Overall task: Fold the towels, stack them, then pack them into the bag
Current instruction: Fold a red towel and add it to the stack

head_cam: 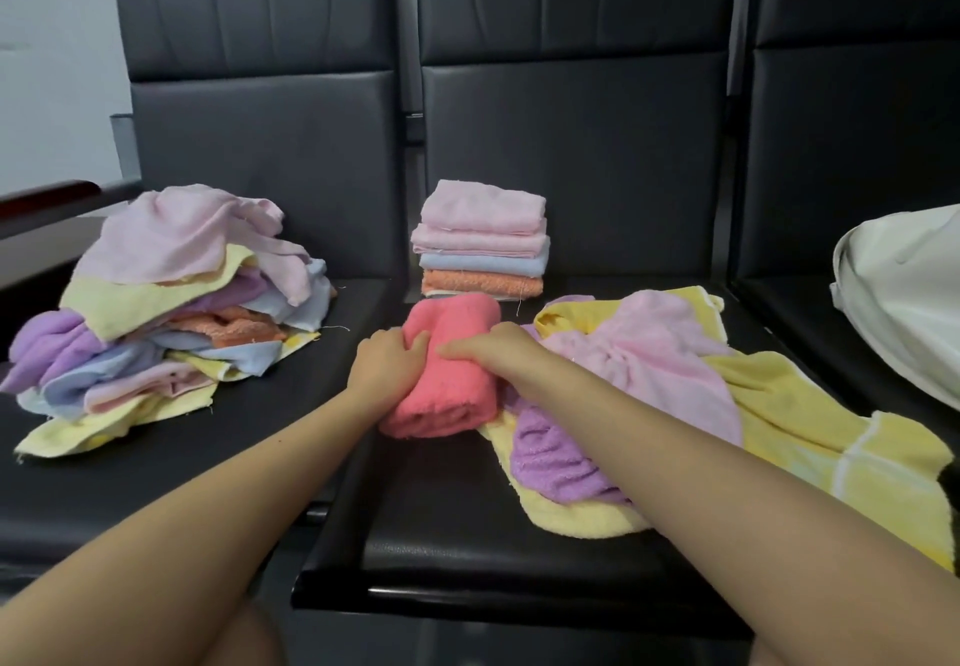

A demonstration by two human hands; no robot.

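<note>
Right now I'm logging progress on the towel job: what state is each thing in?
Coral towel: folded, under both hands.
Left hand: gripping the coral towel.
Right hand: pressing on the coral towel.
Stack: folded, neat, behind the coral towel.
Left pile: unfolded, jumbled.
Right pile: unfolded, spread out.
White bag: lying on the right seat, contents not visible.
</note>
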